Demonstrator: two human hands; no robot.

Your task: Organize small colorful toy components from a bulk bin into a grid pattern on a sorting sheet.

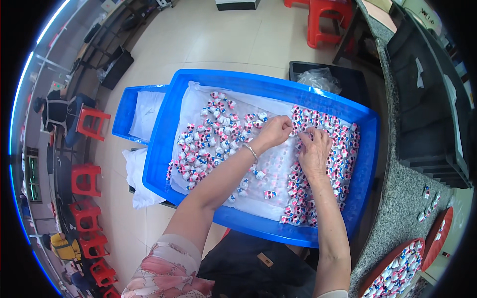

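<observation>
A large blue tray [271, 79] lined with white sheeting lies in front of me. Small toy figurines [300, 191] in white, pink and blue stand in close rows over its right part. Loose figurines [203, 149] are scattered over the left part. At the left edge of the rows, my left hand [275, 131] has its fingertips pinched together; whatever is between them is too small to make out. Just right of it, my right hand [315, 151] rests over the rows with its fingers apart and bent, the fingertips touching figurines. One lone figurine [270, 194] lies on the sheeting nearer to me.
A smaller blue tray [124, 111] sits beyond the left side. To the right runs a speckled counter [397, 208] with a black crate [427, 89] and red round trays [365, 290] of figurines. Red stools [93, 124] and a seated person [59, 114] are far left.
</observation>
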